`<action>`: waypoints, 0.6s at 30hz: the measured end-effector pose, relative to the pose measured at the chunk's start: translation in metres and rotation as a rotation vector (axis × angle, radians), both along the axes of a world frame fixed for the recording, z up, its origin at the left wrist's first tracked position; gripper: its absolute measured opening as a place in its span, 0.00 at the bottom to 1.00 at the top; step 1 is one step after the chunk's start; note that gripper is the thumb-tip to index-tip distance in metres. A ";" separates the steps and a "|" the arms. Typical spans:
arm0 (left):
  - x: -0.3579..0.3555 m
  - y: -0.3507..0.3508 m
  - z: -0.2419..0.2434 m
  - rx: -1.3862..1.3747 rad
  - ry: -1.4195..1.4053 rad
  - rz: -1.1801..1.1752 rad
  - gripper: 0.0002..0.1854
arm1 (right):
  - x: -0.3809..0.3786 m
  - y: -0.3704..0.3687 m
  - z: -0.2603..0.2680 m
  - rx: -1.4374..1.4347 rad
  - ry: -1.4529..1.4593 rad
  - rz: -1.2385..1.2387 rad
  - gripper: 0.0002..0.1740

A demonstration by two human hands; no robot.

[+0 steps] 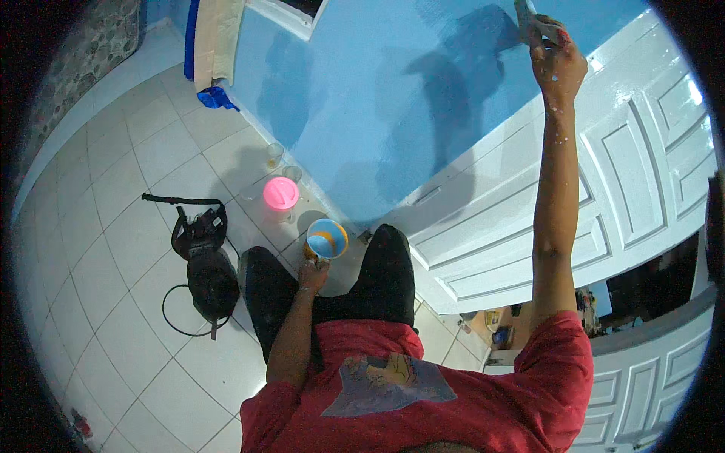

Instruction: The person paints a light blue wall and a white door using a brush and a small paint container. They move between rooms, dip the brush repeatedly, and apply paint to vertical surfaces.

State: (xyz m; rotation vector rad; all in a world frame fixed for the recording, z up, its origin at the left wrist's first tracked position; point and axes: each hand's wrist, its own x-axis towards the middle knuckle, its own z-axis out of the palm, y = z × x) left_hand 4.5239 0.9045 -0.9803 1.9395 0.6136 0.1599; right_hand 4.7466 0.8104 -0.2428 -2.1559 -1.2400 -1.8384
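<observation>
My left hand holds a cup of light blue paint by its side, low in front of my knees; its wall has orange-yellow streaks. High at the upper right, my right hand grips a paintbrush, whose bristles are hard to make out against the wall. The brush is at the blue wall, close to the white door frame. Darker, uneven blue strokes show on the wall near the top, partly mixed with shadows of my arm. Small paint specks dot my right hand and wrist.
A pink-lidded pitcher and clear glasses stand on the tiled floor along the wall. A black bag with straps lies left of my legs. A white panelled door is at the right. Blue masking material hangs at the wall's left edge.
</observation>
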 end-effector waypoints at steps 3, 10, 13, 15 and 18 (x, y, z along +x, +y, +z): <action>-0.007 0.041 -0.067 0.122 -0.001 0.119 0.33 | -0.013 0.069 -0.021 -0.115 0.210 0.393 0.19; -0.011 0.020 0.000 -0.033 -0.035 0.018 0.28 | 0.023 0.007 -0.097 -0.239 0.511 -0.108 0.20; -0.014 0.030 -0.011 0.049 -0.039 0.010 0.27 | 0.006 -0.009 -0.044 0.037 0.352 0.227 0.15; -0.015 0.030 -0.012 0.103 -0.048 -0.023 0.26 | -0.008 -0.032 -0.009 0.096 0.064 0.241 0.12; -0.025 0.030 -0.014 0.469 -0.200 -0.195 0.24 | -0.038 -0.047 -0.012 0.163 0.046 0.300 0.07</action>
